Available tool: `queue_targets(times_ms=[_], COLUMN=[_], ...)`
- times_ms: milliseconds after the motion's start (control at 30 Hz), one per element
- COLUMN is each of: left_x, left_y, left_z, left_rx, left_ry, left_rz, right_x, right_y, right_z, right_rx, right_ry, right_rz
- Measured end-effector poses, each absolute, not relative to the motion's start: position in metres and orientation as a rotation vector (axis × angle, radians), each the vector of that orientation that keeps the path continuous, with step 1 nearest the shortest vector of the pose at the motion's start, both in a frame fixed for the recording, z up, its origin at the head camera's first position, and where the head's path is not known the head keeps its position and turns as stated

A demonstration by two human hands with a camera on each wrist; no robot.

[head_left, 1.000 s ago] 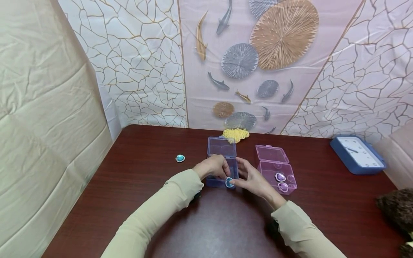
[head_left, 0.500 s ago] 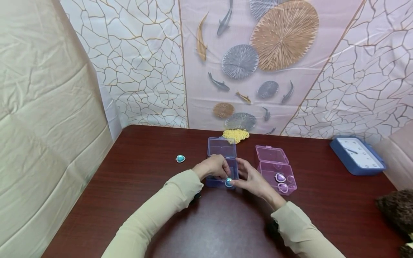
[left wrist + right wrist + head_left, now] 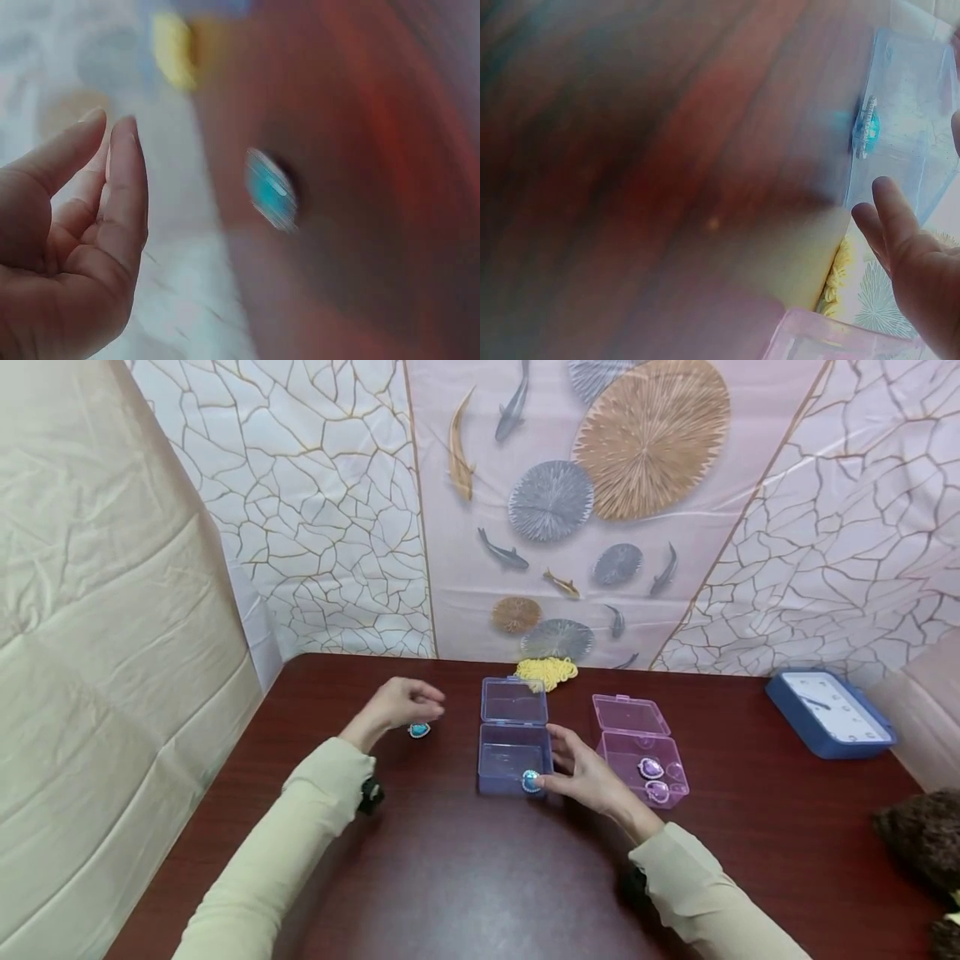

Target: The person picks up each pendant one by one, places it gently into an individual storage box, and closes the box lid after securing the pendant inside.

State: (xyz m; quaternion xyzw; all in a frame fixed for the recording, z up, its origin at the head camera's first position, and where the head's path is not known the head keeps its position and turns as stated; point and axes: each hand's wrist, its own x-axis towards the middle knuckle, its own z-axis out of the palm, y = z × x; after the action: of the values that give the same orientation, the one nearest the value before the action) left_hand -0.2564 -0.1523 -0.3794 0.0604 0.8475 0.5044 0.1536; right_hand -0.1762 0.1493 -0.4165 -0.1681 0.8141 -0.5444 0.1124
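My left hand [image 3: 405,702], blurred from motion, hovers over a turquoise teardrop gem [image 3: 418,731] with a beaded white rim on the table. Nothing is between its thumb and fingers; in the left wrist view the gem [image 3: 271,191] lies beyond the fingertips. My right hand [image 3: 588,777] holds the right side of a clear blue plastic box [image 3: 498,783], thumb at the front corner and fingers toward the back. The box's lid [image 3: 513,700] stands raised. Inside, close to the thumb, is a second turquoise gem [image 3: 531,781], also visible in the right wrist view [image 3: 868,129].
Right of the blue box is a raised-lid pink box [image 3: 609,750] containing two purple gems [image 3: 651,768]. Yellow cord [image 3: 551,672] lies behind the blue box. A blue clock [image 3: 831,714] stands at the back right, and a brown furry object [image 3: 921,839] at the right edge.
My left hand has left the blue box and moved left and back, over the gem on the table. The gem in the box stays. My right hand keeps its place on the box.
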Motion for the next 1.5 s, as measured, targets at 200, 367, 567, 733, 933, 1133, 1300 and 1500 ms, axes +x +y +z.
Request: queue_targets(times_ms=[200, 367, 567, 733, 933, 1133, 1300, 1500], left_x=[-0.258, -0.257, -0.257, -0.256, -0.252, -0.248, -0.242, -0.232], left_y=[-0.189, -0.187, -0.179, -0.175, -0.168, -0.152, -0.128, -0.095], left_z=[-0.411, -0.423, -0.426, -0.424, -0.422, -0.41, -0.392, -0.383], left_rx=[-0.019, 0.027, 0.018, 0.037, 0.044, 0.097, 0.138, 0.174], left_ry=[2.488, 2.603, 2.702, 2.739, 2.68, 2.311, 2.099, 2.009], left_rz=[1.395, 1.3, 1.196, 1.181, 1.318, 1.735, 1.874, 1.844], right_x=[-0.175, -0.175, -0.177, -0.176, -0.176, -0.176, -0.176, -0.176], right_y=[0.151, 0.152, 0.151, 0.151, 0.151, 0.151, 0.151, 0.15], right_z=[-0.415, -0.416, -0.416, -0.415, -0.416, -0.416, -0.415, -0.417], right_rx=[-0.495, -0.498, -0.497, -0.493, -0.494, -0.495, -0.485, -0.485], right_ry=[2.39, 2.398, 2.377, 2.385, 2.377, 2.38, 2.386, 2.37], right_rz=[-1.589, -1.583, -1.602, -1.593, -1.597, -1.593, -1.585, -1.602])
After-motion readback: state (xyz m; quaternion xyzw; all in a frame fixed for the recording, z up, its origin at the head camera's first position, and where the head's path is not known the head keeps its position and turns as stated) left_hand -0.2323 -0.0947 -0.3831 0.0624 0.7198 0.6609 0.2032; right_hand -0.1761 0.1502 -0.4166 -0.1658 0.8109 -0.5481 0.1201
